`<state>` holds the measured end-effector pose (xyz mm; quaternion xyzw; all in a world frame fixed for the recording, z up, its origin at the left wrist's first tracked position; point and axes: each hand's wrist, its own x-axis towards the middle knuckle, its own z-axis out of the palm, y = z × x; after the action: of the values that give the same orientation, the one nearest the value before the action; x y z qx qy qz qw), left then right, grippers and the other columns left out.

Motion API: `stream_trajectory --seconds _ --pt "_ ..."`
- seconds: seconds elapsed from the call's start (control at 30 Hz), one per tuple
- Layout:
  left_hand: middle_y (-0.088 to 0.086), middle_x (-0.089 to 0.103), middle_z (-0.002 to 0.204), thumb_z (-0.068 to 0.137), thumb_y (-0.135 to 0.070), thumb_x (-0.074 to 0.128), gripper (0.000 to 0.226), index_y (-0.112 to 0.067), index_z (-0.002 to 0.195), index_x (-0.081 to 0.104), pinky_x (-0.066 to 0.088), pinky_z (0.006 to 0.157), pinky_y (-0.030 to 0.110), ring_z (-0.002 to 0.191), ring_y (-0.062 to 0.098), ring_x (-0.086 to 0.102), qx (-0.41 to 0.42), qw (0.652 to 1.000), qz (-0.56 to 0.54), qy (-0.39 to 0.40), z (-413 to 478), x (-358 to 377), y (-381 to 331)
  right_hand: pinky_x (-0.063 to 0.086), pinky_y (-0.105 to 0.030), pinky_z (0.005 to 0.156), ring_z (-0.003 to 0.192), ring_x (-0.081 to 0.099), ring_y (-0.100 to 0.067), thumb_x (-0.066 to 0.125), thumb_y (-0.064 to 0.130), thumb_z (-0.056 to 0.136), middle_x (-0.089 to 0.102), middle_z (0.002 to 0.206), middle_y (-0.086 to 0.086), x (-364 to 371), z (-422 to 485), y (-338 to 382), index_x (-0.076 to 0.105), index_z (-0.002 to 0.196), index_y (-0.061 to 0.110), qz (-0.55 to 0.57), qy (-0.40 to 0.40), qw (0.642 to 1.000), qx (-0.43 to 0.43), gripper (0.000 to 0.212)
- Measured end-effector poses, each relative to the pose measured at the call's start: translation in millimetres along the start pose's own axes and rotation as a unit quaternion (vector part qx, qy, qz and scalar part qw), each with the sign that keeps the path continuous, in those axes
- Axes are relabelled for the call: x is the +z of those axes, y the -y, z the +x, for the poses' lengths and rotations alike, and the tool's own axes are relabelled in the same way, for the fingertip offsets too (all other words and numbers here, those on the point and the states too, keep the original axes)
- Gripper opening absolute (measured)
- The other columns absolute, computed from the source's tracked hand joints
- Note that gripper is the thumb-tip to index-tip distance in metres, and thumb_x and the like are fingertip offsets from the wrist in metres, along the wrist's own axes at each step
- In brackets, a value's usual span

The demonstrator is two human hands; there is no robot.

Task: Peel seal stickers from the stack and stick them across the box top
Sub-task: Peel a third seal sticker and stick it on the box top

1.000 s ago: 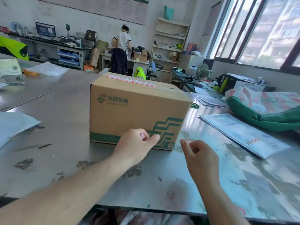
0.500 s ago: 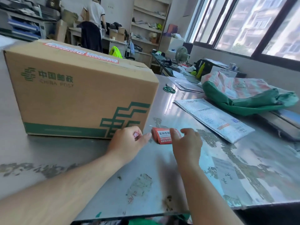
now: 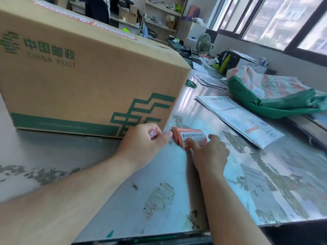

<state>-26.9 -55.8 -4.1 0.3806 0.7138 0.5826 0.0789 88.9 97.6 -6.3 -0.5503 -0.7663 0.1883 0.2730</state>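
Nearest, on the worn metal counter (image 3: 168, 200): right hand (image 3: 210, 154) laid palm-down over the near end of the stack of seal stickers (image 3: 190, 136), fingers spread and pressing on the top sheet, grip loose and flat rather than pinching, nothing lifted clear yet. Just left of it, left hand (image 3: 143, 144) curled into a narrow grip around a small crumpled scrap of red-and-white paper (image 3: 153, 134), probably spent backing or a sticker remnant, though too small to tell; thumb tip almost touching the stack's left end. Stack lying flat on the counter just off the box's lower right corner, close to but apart from the cardboard. Behind the hands, the China Post cardboard box (image 3: 85, 82) standing upright and closed, with a run of red-bordered stickers (image 3: 113, 31) already laid in a line along the far part of the top; at least 2 visible, exact count unclear from this low angle. Near part of the top hidden from view, so coverage there not readable. Judged progress: partly done, some seals on, another about to be peeled, pressing across the lid to come. Farther right, a padded mailer (image 3: 238, 119) and a green mail sack (image 3: 276, 96), both untouched.
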Motion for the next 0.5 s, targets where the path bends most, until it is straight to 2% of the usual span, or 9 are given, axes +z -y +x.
stream_trajectory --seconds 0.13,0.23,0.3,0.37,0.5 --pt "-0.01 0.041 0.044 0.086 -0.041 0.068 0.042 -0.019 0.056 0.047 0.027 0.047 0.022 0.047 0.008 0.037 -0.001 1.0 -0.004 -0.002 -1.1 -0.6 -0.1 0.034 -0.044 0.106 0.131 0.036 -0.035 0.078 0.05 0.078 0.049 0.137 -0.016 -2.3 -1.3 -1.5 0.046 0.142 0.01 0.049 -0.015 0.999 0.006 0.082" --pt "-0.011 0.042 0.044 0.086 -0.042 0.068 0.042 -0.02 0.056 0.047 0.027 0.047 0.022 0.047 0.008 0.037 -0.01 1.0 -0.008 0.001 -0.9 -0.9 0.2 0.038 -0.04 0.103 0.126 0.048 -0.031 0.078 0.048 0.08 0.058 0.128 -0.011 -2.6 1.3 -4.3 0.054 0.136 0.012 0.086 -0.018 0.996 0.01 0.071" --pt "-0.012 0.042 0.043 0.087 -0.042 0.068 0.042 -0.02 0.057 0.048 0.027 0.045 0.02 0.046 0.008 0.036 -0.016 1.0 -0.01 0.004 -1.1 -1.0 0.2 0.044 -0.034 0.091 0.11 0.06 -0.024 0.074 0.044 0.084 0.065 0.109 -0.002 -3.4 2.5 -5.2 0.062 0.126 0.015 0.113 -0.014 0.993 0.003 0.053" --pt "-0.012 0.042 0.043 0.087 -0.041 0.068 0.042 -0.019 0.057 0.048 0.027 0.045 0.02 0.045 0.008 0.037 -0.018 1.0 -0.009 0.005 -1.7 -1.1 0.0 0.039 -0.028 0.078 0.094 0.06 -0.018 0.069 0.04 0.09 0.062 0.096 0.003 -4.7 1.5 -4.1 0.066 0.12 0.016 0.132 -0.004 0.991 -0.004 0.038" --pt "-0.01 0.042 0.045 0.086 -0.042 0.068 0.041 -0.017 0.059 0.05 0.027 0.045 0.02 0.046 0.008 0.036 -0.016 1.0 -0.003 0.003 -1.5 -1.4 -0.5 0.037 -0.024 0.065 0.082 0.059 -0.014 0.064 0.037 0.095 0.065 0.088 0.004 -7.0 0.9 -4.6 0.069 0.111 0.014 0.159 -0.002 0.987 -0.019 0.029"
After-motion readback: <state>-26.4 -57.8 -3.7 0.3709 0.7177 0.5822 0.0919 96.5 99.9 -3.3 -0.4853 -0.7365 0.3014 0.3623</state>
